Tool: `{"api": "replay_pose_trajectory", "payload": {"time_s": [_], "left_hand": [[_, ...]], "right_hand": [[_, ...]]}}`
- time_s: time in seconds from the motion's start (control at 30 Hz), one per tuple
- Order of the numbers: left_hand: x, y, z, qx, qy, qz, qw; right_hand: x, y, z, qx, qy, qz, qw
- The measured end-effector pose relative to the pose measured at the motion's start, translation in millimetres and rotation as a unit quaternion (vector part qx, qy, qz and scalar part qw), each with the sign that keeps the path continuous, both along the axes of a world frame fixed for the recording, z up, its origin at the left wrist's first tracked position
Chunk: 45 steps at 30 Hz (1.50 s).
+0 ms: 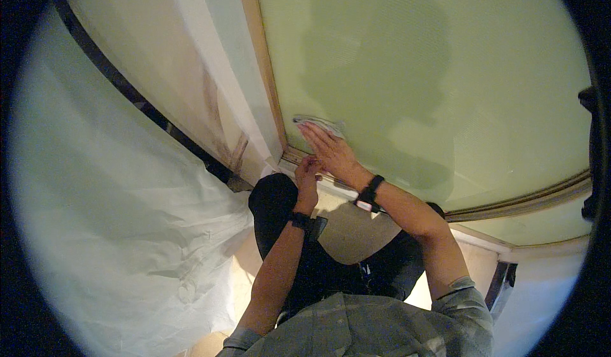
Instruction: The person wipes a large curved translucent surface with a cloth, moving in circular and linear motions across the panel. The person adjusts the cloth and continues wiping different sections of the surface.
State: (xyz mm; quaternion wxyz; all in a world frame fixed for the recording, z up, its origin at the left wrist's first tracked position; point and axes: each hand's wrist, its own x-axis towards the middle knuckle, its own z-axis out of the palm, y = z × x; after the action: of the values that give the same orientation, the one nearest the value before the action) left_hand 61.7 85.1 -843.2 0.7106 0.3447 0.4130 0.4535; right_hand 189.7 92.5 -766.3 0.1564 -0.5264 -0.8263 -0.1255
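My right hand point(331, 151) lies flat over a folded, pale greyish cloth point(312, 119), pressing it on the green panel point(506, 94) near the panel's lower left corner. Fine lines run across the panel, and my shadow falls on it. A wooden frame strip point(268, 65) borders the panel on the left; another wooden strip point(520, 199) runs along its bottom. Just below my right hand, my left hand point(308, 180) is beside the frame's corner with its fingers curled. Whether anything is between those fingers is hidden. Both wrists wear black bands.
Translucent plastic sheeting point(143, 242) hangs at the left, beside a dark curved strip point(138, 101). My black-trousered knees point(273, 194) are bent close to the lower frame. A dark upright object point(500, 285) stands at the lower right. Pale floor point(358, 235) shows between my legs.
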Motion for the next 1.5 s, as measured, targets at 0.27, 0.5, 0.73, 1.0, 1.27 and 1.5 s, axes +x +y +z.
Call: {"api": "replay_pose_trajectory", "payload": {"time_s": [0.27,0.5,0.73,1.0,1.27,1.5], "left_hand": [[-4.2,8.5,4.2,-0.092,-0.088,0.033,0.991],[2.2,3.5,0.6,-0.032,-0.139,-0.007,0.99],[-3.5,3.7,-2.5,-0.053,-0.074,-0.008,0.996],[-1.6,6.9,-7.1,-0.06,-0.072,-0.014,0.995],[-1.2,14.6,-12.9,-0.073,-0.093,-0.046,0.992],[-5.0,3.5,10.9,-0.021,-0.079,-0.013,0.997]], "right_hand": [[9.3,-15.3,16.4,0.027,-0.058,-0.036,0.997],[44.9,-90.5,33.3,0.014,-0.111,-0.118,0.987],[-25.5,14.6,60.7,0.102,-0.019,-0.035,0.994],[-22.6,25.8,51.3,0.087,0.034,-0.035,0.995],[59.0,-125.7,47.8,0.047,-0.049,-0.208,0.976],[43.2,-91.4,67.5,0.096,-0.072,-0.164,0.979]]}}
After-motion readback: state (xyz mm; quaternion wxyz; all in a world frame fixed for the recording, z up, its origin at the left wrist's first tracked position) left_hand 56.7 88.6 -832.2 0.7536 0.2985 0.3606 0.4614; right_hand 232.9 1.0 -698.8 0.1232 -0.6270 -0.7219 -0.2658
